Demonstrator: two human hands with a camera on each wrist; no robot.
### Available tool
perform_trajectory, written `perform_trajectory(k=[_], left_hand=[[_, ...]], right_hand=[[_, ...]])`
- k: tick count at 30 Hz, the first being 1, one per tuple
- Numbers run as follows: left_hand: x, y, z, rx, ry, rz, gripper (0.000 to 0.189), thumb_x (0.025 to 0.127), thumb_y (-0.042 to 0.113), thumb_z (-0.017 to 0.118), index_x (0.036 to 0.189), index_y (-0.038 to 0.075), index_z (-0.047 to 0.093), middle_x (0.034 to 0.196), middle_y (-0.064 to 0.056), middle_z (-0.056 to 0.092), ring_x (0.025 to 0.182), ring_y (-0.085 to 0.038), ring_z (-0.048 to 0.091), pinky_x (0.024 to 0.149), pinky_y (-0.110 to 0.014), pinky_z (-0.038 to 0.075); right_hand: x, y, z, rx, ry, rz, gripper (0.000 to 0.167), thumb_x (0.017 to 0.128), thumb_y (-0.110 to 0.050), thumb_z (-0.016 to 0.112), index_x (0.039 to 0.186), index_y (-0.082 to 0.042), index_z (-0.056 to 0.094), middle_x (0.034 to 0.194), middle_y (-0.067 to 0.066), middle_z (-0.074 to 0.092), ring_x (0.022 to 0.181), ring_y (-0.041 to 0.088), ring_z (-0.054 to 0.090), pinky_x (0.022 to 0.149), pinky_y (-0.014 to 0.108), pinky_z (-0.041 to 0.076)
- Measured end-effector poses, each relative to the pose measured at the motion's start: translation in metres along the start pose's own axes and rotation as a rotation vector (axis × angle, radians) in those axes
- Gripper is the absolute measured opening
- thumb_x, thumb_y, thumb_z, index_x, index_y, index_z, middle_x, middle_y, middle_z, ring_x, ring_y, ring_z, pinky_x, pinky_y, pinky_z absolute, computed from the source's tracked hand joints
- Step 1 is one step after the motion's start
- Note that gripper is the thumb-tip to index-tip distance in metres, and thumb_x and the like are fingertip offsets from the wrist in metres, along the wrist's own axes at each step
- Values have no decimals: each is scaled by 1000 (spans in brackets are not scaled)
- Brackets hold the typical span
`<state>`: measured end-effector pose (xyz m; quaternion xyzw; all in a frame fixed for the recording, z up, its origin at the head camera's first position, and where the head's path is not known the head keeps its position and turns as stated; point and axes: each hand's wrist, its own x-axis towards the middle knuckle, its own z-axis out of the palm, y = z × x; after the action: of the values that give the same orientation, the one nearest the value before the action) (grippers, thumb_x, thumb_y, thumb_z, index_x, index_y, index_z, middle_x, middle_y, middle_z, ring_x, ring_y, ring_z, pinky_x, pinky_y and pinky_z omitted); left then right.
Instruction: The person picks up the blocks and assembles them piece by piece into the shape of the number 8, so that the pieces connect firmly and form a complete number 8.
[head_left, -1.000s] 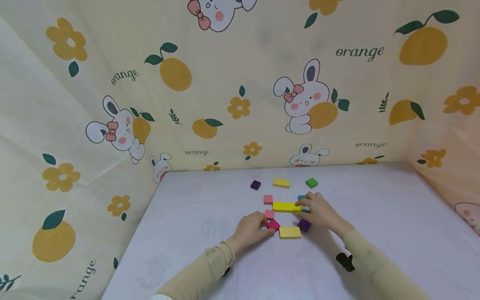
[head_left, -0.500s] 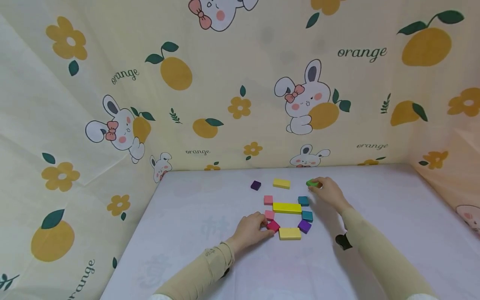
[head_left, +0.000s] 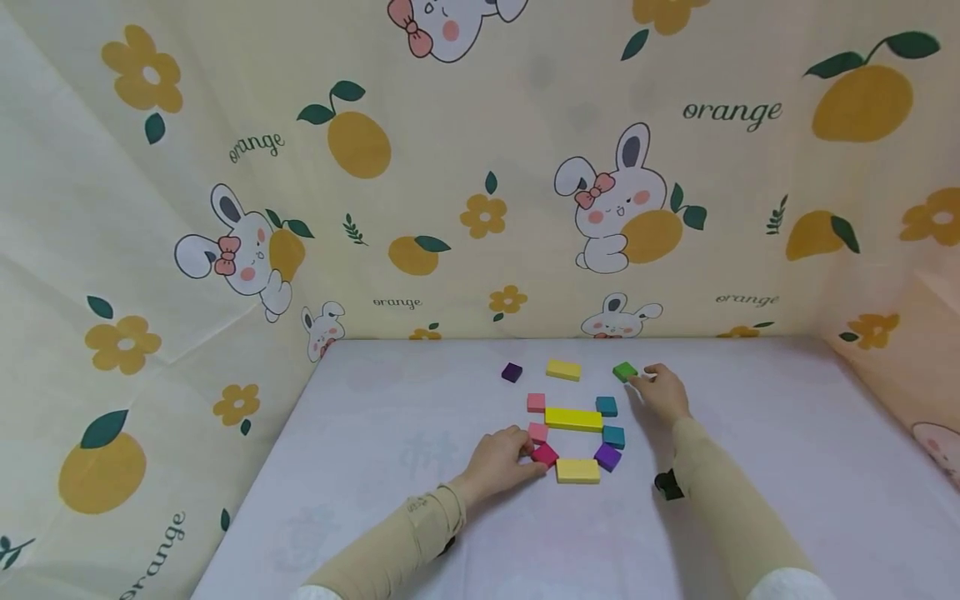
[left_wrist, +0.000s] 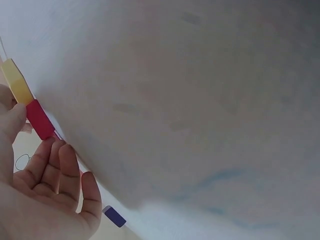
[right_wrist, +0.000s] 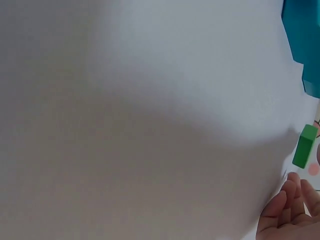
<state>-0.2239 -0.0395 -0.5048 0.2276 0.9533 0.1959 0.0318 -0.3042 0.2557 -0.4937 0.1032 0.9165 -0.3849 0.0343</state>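
In the head view my left hand (head_left: 497, 460) pinches a crimson block (head_left: 544, 456) between thumb and fingers. The left wrist view shows that same crimson block (left_wrist: 40, 120) end to end with a yellow one (left_wrist: 16, 82). My right hand (head_left: 664, 395) is beside a green block (head_left: 625, 372), its fingers spread and the thumb at or very near the block's edge. A long yellow block (head_left: 573, 419) lies between pink blocks (head_left: 536, 403) and teal blocks (head_left: 607, 407). A violet block (head_left: 607, 457) and a pale yellow block (head_left: 577, 472) close the near side.
Behind the group lie a dark purple block (head_left: 512, 372) and another pale yellow block (head_left: 563, 370), apart from each other. The white tabletop (head_left: 375, 417) meets a cloth backdrop (head_left: 442, 275) printed with rabbits and oranges.
My right hand has left the long yellow and teal blocks, taken hold of the green block, then spread its fingers and drawn slightly right. My left hand stays at the crimson block.
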Motion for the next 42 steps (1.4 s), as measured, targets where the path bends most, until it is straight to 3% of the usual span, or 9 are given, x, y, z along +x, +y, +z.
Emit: perform_trajectory(k=[8, 16, 29, 35, 42], left_hand=[[-1, 0, -1, 5, 3, 12, 31, 80, 45, 68, 89, 17, 61, 81, 6, 57, 68, -4, 45, 65, -19, 36], [5, 1, 0, 35, 0, 11, 32, 80, 48, 67, 91, 18, 62, 82, 9, 57, 69, -3, 46, 66, -18, 37], [0, -3, 5, 12, -5, 2, 30, 79, 47, 68, 88, 19, 61, 80, 9, 55, 70, -3, 45, 67, -20, 36], [0, -4, 6, 20, 12, 0, 30, 79, 47, 68, 90, 19, 62, 80, 9, 55, 70, -4, 45, 67, -20, 37], [1, -5, 5, 34, 11, 9, 32, 80, 48, 67, 91, 18, 62, 80, 9, 55, 70, -3, 44, 65, -19, 36]], right_hand=[[4, -5, 9, 16, 10, 60, 60, 94, -31, 45, 135, 11, 33, 133, 34, 42, 120, 45, 43, 100, 53, 37], [7, -6, 10, 186, 41, 202, 60, 95, -37, 43, 137, 4, 36, 138, 28, 38, 125, 42, 36, 105, 54, 31], [4, -4, 22, 186, 60, 224, 55, 92, -37, 49, 134, -3, 43, 137, 25, 43, 124, 42, 36, 100, 55, 28], [3, -4, 18, 138, -31, 180, 55, 92, -39, 49, 139, -12, 41, 147, 26, 29, 132, 48, 21, 103, 60, 20], [7, -5, 16, 101, -156, 183, 55, 92, -39, 46, 142, -17, 37, 149, 29, 16, 127, 51, 11, 99, 64, 13]])
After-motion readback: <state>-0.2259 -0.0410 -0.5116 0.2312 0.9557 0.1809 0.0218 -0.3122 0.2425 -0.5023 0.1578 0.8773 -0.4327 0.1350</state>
